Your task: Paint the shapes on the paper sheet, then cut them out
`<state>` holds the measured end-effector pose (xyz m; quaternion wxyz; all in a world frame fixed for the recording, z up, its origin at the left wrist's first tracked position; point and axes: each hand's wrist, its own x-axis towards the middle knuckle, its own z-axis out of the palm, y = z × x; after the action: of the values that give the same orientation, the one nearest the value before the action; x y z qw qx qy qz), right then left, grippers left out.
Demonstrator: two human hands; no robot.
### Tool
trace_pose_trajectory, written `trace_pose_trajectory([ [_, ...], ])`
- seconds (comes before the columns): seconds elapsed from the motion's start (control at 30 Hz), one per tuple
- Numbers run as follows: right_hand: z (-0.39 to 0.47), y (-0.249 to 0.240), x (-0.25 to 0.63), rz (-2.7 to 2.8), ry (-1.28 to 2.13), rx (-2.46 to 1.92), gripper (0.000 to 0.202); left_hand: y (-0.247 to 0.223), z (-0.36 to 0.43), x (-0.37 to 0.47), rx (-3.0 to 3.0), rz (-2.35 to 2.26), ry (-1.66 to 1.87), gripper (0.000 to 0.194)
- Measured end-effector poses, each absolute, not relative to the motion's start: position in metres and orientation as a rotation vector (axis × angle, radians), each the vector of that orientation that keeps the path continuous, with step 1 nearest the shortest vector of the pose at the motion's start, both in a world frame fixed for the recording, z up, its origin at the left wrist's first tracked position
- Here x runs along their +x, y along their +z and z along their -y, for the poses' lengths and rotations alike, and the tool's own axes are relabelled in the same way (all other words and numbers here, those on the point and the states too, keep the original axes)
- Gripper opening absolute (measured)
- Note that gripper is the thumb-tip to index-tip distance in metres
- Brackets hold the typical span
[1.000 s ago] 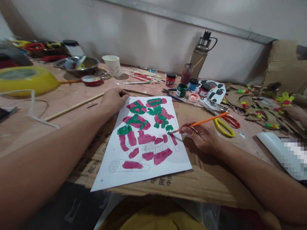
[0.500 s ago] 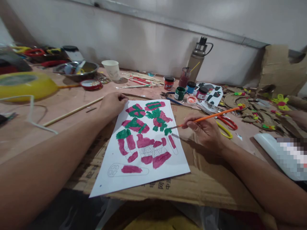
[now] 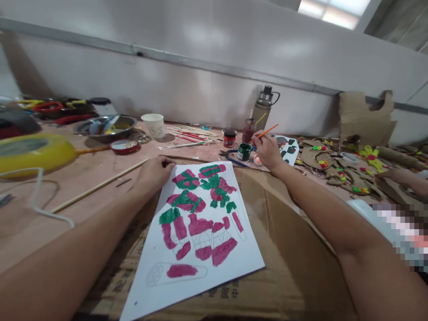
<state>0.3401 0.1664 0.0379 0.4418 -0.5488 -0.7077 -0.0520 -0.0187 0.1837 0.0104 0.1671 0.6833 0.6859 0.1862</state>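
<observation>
A white sheet (image 3: 200,240) with magenta and green painted shapes and pencil outlines lies on a brown cardboard piece (image 3: 284,249). My left hand (image 3: 158,171) rests at the sheet's upper left corner, its fingers curled; whether they grip anything is hidden. Over the paint jars, my right hand (image 3: 267,149) is closed on an orange paintbrush (image 3: 267,131), whose tip end points down at the green paint jar (image 3: 244,152). Just behind that jar stands a red paint jar (image 3: 229,139). A pink paint lid or pot is partly hidden by my right hand.
At the left are yellow tape (image 3: 60,151), a metal bowl (image 3: 123,125) and a paper cup (image 3: 154,125). Thin sticks (image 3: 194,133) lie at the back, near a bottle (image 3: 264,107). Cardboard craft pieces (image 3: 317,156) and another person's hand (image 3: 397,177) are at the right.
My right hand has moved with the orange brush from the sheet's right edge up and away to the green jar. The camera view has tilted up. My left hand remains by the sheet's corner.
</observation>
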Motion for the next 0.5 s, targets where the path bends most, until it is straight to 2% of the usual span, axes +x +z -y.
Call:
trace_pose_trajectory([
  [0.23,-0.187,0.022,0.339,1.765,-0.082,-1.444,0.026,0.011,-0.182,-0.021,1.942,-1.925,0.565,0.039],
  [0.5,-0.153,0.045,0.344,1.632,-0.053,-1.334,0.038,0.013,-0.178,-0.019,1.925,-1.968,0.576,0.037],
])
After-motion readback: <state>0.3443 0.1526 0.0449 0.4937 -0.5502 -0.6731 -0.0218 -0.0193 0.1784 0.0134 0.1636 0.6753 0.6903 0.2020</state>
